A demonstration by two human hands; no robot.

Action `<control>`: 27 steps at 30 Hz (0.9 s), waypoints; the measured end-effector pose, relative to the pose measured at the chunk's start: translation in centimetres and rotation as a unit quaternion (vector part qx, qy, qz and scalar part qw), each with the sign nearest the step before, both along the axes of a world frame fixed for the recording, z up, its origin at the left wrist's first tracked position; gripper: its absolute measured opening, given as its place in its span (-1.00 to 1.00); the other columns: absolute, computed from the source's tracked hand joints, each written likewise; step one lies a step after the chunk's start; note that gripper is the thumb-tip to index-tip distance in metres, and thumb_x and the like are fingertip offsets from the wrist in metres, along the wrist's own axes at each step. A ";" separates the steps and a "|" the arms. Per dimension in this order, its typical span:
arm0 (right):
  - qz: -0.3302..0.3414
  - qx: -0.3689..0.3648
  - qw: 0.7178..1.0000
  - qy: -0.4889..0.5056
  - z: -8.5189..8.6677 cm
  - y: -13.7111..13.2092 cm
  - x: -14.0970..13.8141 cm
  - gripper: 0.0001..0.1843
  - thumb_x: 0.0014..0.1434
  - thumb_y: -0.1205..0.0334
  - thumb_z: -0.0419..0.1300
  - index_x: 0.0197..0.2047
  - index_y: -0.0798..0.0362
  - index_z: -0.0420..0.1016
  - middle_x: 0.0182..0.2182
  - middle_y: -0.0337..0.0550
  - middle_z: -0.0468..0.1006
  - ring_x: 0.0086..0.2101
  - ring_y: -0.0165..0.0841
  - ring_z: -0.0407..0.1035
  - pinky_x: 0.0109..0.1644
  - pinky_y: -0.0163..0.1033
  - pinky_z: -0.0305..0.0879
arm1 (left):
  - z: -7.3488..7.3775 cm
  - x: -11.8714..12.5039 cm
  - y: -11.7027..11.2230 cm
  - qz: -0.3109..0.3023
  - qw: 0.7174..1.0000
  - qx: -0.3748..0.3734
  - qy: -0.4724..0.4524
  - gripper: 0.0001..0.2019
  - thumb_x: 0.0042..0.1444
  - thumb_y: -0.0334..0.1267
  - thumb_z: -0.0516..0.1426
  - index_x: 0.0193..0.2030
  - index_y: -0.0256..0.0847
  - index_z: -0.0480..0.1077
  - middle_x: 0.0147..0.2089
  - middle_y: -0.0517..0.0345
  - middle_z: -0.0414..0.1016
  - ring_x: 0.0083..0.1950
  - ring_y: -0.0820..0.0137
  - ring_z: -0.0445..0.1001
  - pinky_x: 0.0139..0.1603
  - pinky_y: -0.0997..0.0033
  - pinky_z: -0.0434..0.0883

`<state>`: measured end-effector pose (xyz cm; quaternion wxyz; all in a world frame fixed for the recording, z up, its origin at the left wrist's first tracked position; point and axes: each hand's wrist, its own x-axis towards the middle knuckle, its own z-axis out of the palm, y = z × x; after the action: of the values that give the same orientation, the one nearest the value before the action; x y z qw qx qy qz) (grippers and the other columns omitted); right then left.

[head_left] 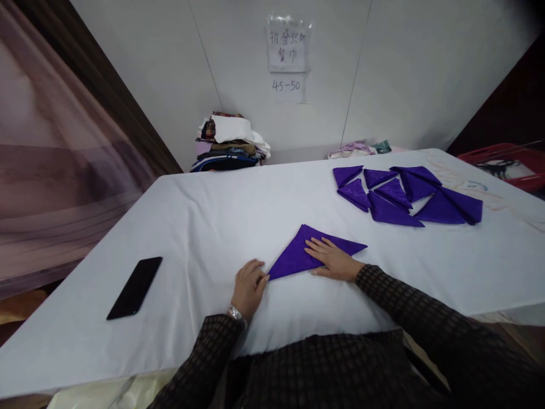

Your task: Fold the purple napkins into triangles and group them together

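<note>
A purple cloth napkin (298, 254) folded into a triangle lies on the white-covered table (204, 221) in front of me. My right hand (333, 259) rests flat on it, fingers stretched out and pressing the cloth down. My left hand (249, 287) pinches the napkin's left corner between thumb and fingers. A wristwatch (235, 313) sits on my left wrist.
Several folded purple triangles (404, 196) lie grouped at the far right of the table. A black phone (135, 287) lies at the left. A pile of folded clothes (230, 145) stands against the wall under a paper sign (287, 48). A red tray (508, 165) sits at the right.
</note>
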<state>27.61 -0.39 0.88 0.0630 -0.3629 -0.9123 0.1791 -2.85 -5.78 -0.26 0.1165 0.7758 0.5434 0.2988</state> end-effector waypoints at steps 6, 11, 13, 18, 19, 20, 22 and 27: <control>0.023 -0.009 1.000 -0.002 0.2 0.2 0.3 -0.20 0.19 -0.23 -0.05 0.35 0.06 -0.06 0.33 0.00 -0.10 0.29 -0.15 -0.27 0.30 0.06 -0.38 | 1.1 0.2 -0.9 -0.055 0.997 -0.046 -0.030 -0.85 0.12 -0.26 0.04 -0.45 -0.15 0.34 -0.12 0.06 0.49 0.04 0.25 0.38 0.07 0.10 0.30; 0.041 -0.006 0.999 -0.005 0.6 0.2 0.5 -0.20 0.18 -0.21 -0.01 0.34 0.07 -0.04 0.32 0.02 -0.06 0.29 -0.15 -0.25 0.30 0.07 -0.38 | 3.2 1.2 -1.8 -0.055 0.987 -0.136 -0.070 -0.82 0.12 -0.22 0.00 -0.47 -0.16 0.28 -0.26 0.13 0.47 -0.28 0.40 0.42 -0.25 0.37 0.37; 0.034 0.007 0.999 -0.009 0.9 -0.1 0.3 -0.22 0.18 -0.19 0.00 0.33 0.09 0.00 0.31 0.05 -0.04 0.29 -0.12 -0.24 0.30 0.10 -0.41 | 3.6 1.5 -1.9 -0.044 0.982 -0.171 -0.072 -0.81 0.11 -0.20 0.00 -0.49 -0.16 0.27 -0.40 0.19 0.43 -0.40 0.43 0.37 -0.35 0.42 0.32; -0.008 0.050 0.999 -0.003 1.3 -2.7 -2.3 -0.27 0.18 -0.06 0.06 0.31 0.13 0.04 0.28 0.12 0.03 0.28 -0.12 -0.21 0.29 0.12 -0.41 | 3.5 1.7 -1.9 -0.028 0.962 -0.242 -0.125 -0.77 0.07 -0.12 0.03 -0.53 -0.18 0.28 -0.56 0.25 0.32 -0.49 0.45 0.29 -0.43 0.45 0.24; -0.013 0.053 0.998 0.005 1.2 -3.4 -3.1 -0.28 0.18 -0.04 0.06 0.31 0.13 0.04 0.28 0.12 0.06 0.28 -0.13 -0.19 0.29 0.12 -0.38 | 3.5 1.7 -1.9 -0.024 0.956 -0.254 -0.141 -0.76 0.06 -0.11 0.03 -0.53 -0.18 0.29 -0.57 0.26 0.32 -0.49 0.45 0.28 -0.43 0.45 0.24; -0.016 0.055 0.998 0.015 1.1 -4.1 -3.9 -0.29 0.19 -0.02 0.06 0.31 0.14 0.04 0.27 0.12 0.08 0.27 -0.13 -0.17 0.29 0.12 -0.36 | 3.6 1.8 -1.9 -0.020 0.952 -0.265 -0.153 -0.75 0.05 -0.10 0.04 -0.54 -0.18 0.29 -0.58 0.26 0.32 -0.50 0.45 0.28 -0.43 0.45 0.24; -0.021 0.056 0.998 0.037 0.8 -5.3 -5.4 -0.31 0.20 -0.01 0.04 0.30 0.16 0.04 0.25 0.14 0.11 0.26 -0.12 -0.12 0.30 0.12 -0.32 | 3.9 2.1 -2.0 -0.014 0.944 -0.283 -0.168 -0.75 0.03 -0.10 0.05 -0.55 -0.18 0.29 -0.59 0.26 0.33 -0.50 0.44 0.29 -0.43 0.45 0.24; -0.053 0.031 0.993 0.104 0.1 -7.3 -7.8 -0.43 0.21 0.11 0.05 0.24 0.16 0.17 0.19 0.12 0.25 0.20 -0.14 0.06 0.28 0.09 -0.16 | 5.0 3.1 -2.6 -0.034 0.927 -0.325 -0.185 -0.75 0.03 -0.10 0.08 -0.56 -0.19 0.31 -0.60 0.25 0.37 -0.51 0.46 0.30 -0.44 0.47 0.25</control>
<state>19.86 -7.65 0.94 0.1779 -0.3878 -0.8856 0.1834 0.21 -8.35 4.71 0.4713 0.6444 0.5525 0.2397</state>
